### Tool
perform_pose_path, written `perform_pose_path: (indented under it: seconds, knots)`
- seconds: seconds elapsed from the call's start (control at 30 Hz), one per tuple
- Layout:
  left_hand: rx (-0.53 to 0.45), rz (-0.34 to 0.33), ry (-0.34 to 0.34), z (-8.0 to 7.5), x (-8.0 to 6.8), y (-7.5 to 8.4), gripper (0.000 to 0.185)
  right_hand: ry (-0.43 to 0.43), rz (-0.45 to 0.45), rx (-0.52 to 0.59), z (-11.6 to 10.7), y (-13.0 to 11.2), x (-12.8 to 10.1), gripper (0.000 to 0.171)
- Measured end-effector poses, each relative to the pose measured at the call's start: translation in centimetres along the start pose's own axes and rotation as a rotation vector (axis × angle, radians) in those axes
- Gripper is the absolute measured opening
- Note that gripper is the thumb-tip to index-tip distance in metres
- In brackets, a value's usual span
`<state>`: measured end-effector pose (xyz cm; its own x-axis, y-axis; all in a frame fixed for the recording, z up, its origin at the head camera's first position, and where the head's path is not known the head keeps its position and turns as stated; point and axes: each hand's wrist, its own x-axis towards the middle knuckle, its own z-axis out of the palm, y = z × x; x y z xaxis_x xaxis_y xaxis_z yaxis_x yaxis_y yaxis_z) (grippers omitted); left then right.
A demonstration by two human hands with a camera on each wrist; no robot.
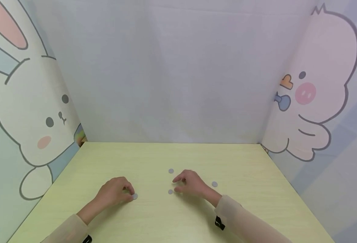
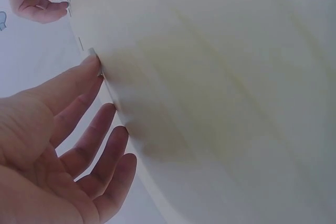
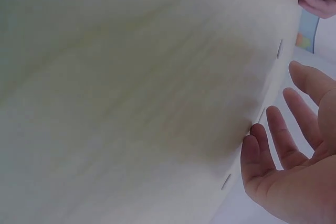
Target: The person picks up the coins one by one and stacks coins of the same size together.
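Observation:
My left hand [image 1: 115, 191] is low over the table, pinching a small silver coin [image 1: 135, 196] between thumb and fingertips. In the left wrist view the coin [image 2: 100, 65] shows as a thin rim by the thumb tip, the other fingers spread loosely below. My right hand [image 1: 191, 184] holds nothing, its thumb and index finger apart and its other fingers loosely bent close to the tabletop. One flat coin [image 1: 170, 191] lies just left of its thumb, another coin [image 1: 171, 171] lies farther back, and a third coin [image 1: 214, 184] lies to the right of the wrist.
The pale yellow wooden table [image 1: 135, 158] ends at a plain grey-white curtain [image 1: 172, 74] at the back. Cloth with a cartoon rabbit [image 1: 29, 111] hangs at the left and one with a pink cartoon animal [image 1: 324, 67] at the right.

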<state>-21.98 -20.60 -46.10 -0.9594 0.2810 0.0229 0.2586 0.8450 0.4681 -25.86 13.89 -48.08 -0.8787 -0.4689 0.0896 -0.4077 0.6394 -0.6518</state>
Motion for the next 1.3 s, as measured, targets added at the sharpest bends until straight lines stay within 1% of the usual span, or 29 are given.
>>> perform_pose_path:
  seconds: [0.13, 0.37, 0.53, 0.87, 1.13, 1.3]
  knots:
    - [-0.001, 0.001, 0.0, 0.0, 0.0, 0.0, 0.019, 0.004, -0.016, -0.02, 0.4, -0.2, -0.4, 0.024]
    - [-0.003, 0.005, 0.002, -0.1, -0.1, 0.1, 0.019, 0.002, 0.011, -0.066, 0.7, -0.4, -0.5, 0.022]
    - [-0.003, 0.018, 0.003, -0.1, -0.1, 0.1, 0.019, 0.003, 0.008, -0.093, 0.8, -0.6, -0.5, 0.019]
    - [-0.017, 0.006, -0.007, 0.0, -0.1, 0.0, 0.018, 0.014, -0.039, -0.161, 1.3, -0.8, -0.1, 0.013]
    - [-0.009, 0.017, -0.004, 0.0, -0.1, -0.1, 0.018, 0.019, -0.028, -0.123, 1.2, -1.3, -0.4, 0.01]
    - [-0.01, 0.017, -0.008, 0.0, 0.0, -0.1, 0.017, 0.032, -0.029, -0.126, 1.4, -1.3, -0.4, 0.009]
